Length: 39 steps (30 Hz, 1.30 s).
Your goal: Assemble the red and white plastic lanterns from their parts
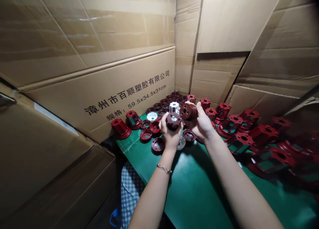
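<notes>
Holds a glossy, knobbed maroon cap (172, 124) in curled left hand (170, 134). Grips a ridged, round cup (188, 112) in half-closed right hand (201, 123)

Count, with clock bearings taken from the hands: one dark red notched piece (173, 122) in the left fingers (163, 122); one dark red cylindrical piece (189, 112) in the right fingers (200, 110), possibly several stacked, number not determinable. White frame (174, 107): one, at eleven o'clock. White cap (152, 116): one, toward nine. Translucent cap (182, 142): one, at six. Red frames (121, 129): two at nine o'clock; at least nine between one and four, overlapping and blurred. Dark red caps (158, 144): over ten, between seven and twelve; overlap prevents an exact figure.
</notes>
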{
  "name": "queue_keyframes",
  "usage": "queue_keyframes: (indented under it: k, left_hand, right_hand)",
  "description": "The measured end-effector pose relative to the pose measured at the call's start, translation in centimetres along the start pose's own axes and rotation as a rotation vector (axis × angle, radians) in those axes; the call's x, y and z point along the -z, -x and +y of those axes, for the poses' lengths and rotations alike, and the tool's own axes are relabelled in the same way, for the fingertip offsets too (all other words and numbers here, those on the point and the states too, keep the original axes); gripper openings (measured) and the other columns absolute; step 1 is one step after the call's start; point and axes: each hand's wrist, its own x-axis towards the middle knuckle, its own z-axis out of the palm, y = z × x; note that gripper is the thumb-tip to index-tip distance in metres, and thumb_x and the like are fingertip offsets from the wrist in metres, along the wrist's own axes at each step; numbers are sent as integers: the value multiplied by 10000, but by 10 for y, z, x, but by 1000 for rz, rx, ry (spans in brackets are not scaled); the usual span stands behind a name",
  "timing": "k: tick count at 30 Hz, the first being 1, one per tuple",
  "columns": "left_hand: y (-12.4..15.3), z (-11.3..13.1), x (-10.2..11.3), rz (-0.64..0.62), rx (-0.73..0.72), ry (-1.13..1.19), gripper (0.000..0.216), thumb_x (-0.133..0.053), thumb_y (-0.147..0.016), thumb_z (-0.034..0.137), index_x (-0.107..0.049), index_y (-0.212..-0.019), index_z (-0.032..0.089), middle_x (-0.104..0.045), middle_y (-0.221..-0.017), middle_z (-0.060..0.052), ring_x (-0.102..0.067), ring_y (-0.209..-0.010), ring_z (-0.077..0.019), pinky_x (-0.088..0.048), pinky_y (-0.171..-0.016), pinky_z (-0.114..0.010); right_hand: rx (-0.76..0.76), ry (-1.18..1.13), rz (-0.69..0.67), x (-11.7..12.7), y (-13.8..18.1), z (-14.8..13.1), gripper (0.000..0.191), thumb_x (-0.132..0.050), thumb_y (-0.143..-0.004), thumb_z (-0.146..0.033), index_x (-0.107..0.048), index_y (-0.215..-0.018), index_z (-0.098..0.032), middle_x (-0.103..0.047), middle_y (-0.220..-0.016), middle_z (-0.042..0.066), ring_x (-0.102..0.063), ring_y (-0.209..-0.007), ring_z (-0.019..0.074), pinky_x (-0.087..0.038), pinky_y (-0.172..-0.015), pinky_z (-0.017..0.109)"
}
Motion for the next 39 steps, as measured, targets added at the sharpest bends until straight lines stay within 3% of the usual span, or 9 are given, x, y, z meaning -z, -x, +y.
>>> queue_keyframes:
  k: [4,7,12,15,19,24,27,33,39]
  left_hand:
    - [0,0,0,-17,-76,-52,549,-667,-692,337,-457,-1175,183,-537,-1165,-109,-463,-1130,-233,-397,-971,-382]
    - [1,1,-1,-7,-80,-129,559,-664,-697,322,-450,-1194,180,-537,-1177,-116,-442,-1155,-246,-372,-986,-396]
    - [0,-1,0,7,-120,-250,561,-663,-704,331,-455,-1204,184,-539,-1189,-120,-442,-1164,-269,-328,-1011,-424]
    - [2,-1,0,-2,-150,-258,568,-678,-697,335,-460,-1203,197,-481,-1257,-128,-420,-1193,-274,-313,-1021,-433]
    - [7,-3,-1,-1,-159,-235,568,-688,-686,351,-478,-1197,218,-351,-1347,-128,-367,-1235,-282,-313,-1029,-433]
    - [7,-4,-1,0,-139,-232,577,-693,-678,336,-477,-1201,223,-325,-1350,-124,-338,-1255,-287,-307,-1035,-439]
    - [7,-3,-1,-12,-140,-274,576,-709,-657,299,-489,-1183,214,-370,-1336,-122,-356,-1238,-290,-299,-1036,-447]
    - [8,-1,0,-14,-163,-299,524,-656,-694,228,-489,-1190,204,-511,-1252,-101,-418,-1185,-269,-287,-1033,-441]
    - [7,-1,1,-14,-153,-251,508,-627,-718,250,-483,-1202,195,-545,-1220,-97,-437,-1181,-270,-308,-1023,-431]
  right_hand:
    - [144,74,70,2,-1,3,421,-412,-891,-570,-500,-1081,-205,-546,-936,29,-559,-765,166,-507,-545,239]
    - [285,227,38,6,0,4,457,-561,-782,-602,-572,-982,-191,-541,-871,22,-533,-701,153,-477,-507,211]
    - [561,365,66,8,1,4,335,-498,-826,-480,-600,-889,-167,-557,-861,33,-536,-754,153,-469,-624,220]
    - [478,217,173,6,0,1,367,-446,-795,-499,-564,-883,-163,-552,-842,40,-542,-732,167,-483,-617,252]
    - [286,107,203,2,1,-2,418,-431,-755,-534,-542,-922,-168,-549,-824,42,-553,-733,180,-510,-637,293]
    - [284,165,187,4,1,1,468,-443,-732,-575,-541,-939,-167,-543,-802,38,-555,-718,188,-505,-612,298]
    - [420,296,146,6,3,4,431,-447,-800,-551,-570,-957,-170,-559,-828,38,-552,-727,181,-485,-619,277]
    - [866,947,139,-3,15,14,286,-479,-873,-401,-608,-977,-168,-543,-1015,72,-499,-1004,212,-390,-924,330]
    - [888,1013,107,-6,18,14,290,-465,-889,-398,-587,-1017,-169,-533,-1048,75,-484,-1029,207,-374,-942,326]
